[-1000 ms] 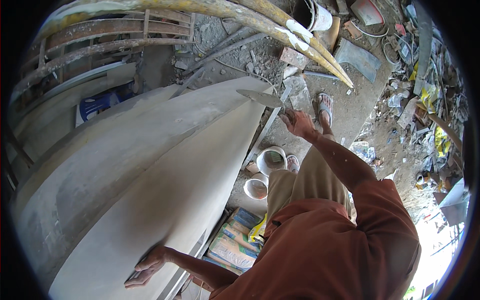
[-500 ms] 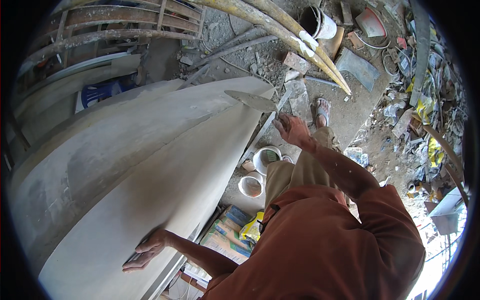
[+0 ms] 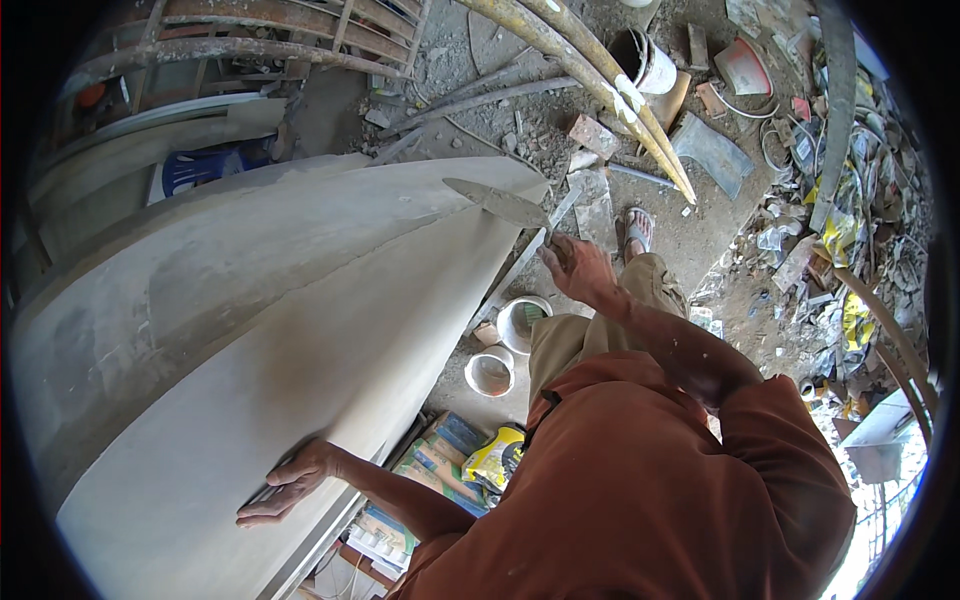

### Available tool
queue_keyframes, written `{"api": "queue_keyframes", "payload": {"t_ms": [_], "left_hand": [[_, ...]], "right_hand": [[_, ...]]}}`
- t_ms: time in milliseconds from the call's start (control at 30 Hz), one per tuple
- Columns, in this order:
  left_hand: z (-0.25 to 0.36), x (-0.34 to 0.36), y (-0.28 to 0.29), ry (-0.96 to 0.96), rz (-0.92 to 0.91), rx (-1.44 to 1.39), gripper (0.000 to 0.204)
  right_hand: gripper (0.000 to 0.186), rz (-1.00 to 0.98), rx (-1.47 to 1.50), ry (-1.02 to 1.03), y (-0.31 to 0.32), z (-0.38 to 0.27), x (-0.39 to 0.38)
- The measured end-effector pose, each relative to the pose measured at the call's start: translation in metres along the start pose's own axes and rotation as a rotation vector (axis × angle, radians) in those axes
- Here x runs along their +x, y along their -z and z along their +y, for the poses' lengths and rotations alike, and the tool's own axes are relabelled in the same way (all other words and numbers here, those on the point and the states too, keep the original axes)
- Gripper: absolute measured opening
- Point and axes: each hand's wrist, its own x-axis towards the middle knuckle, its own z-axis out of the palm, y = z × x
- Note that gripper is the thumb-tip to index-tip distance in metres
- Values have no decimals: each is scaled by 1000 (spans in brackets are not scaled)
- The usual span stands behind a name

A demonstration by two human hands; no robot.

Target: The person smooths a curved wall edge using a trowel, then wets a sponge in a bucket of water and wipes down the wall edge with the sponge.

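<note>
A pale, smooth plastered slab (image 3: 340, 370) with a long curved edge fills the left side. My left hand (image 3: 290, 485) is on its lower part, fingers closed around a thin, dark, flat tool (image 3: 262, 495) that lies against the surface. Most of that tool is hidden under the palm. By the slab's far tip, my right hand (image 3: 583, 272) grips the handle of a pointed trowel (image 3: 497, 203). The trowel's grey, leaf-shaped blade points left over the slab, along the seam by a raised band (image 3: 200, 270).
Two white buckets (image 3: 490, 372) stand on the floor beside my legs, near printed bags (image 3: 445, 455). Yellow-brown poles (image 3: 600, 85) slant overhead at the top. Rubble and litter (image 3: 860, 270) are heaped at right. A blue plastic item (image 3: 205, 170) sits behind the slab.
The view has shifted a little. My left hand has slid slightly up and left on the slab; my right hand, with the trowel, has come slightly lower and left.
</note>
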Motion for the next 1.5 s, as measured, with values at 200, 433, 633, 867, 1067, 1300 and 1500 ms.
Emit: {"api": "queue_keyframes", "payload": {"t_ms": [200, 433, 633, 867, 1067, 1300, 1500], "left_hand": [[6, 0, 1, 0, -5, 1, 64], [2, -2, 1, -27, -13, 20, 64], [0, -1, 2, -23, 3, 4, 62], [3, -2, 0, -3, -3, -11, 63], [2, -3, 0, 4, 3, -18, 62], [4, -1, 1, 7, 3, -14, 64], [3, 0, 2, 5, 0, 7, 65]], "right_hand": [[33, 15, 6, 50, 11, -31, -7], [32, 22, 63, 101, 30, -80, -10], [36, 72, 141, -40, 30, -12, 2], [33, 10, 72, 24, 30, 50, -17], [31, -76, 80, -1, 22, 55, -20], [28, -25, 120, 162, 27, 8, -34], [30, -39, 191, 243, 37, -36, -41]]}}
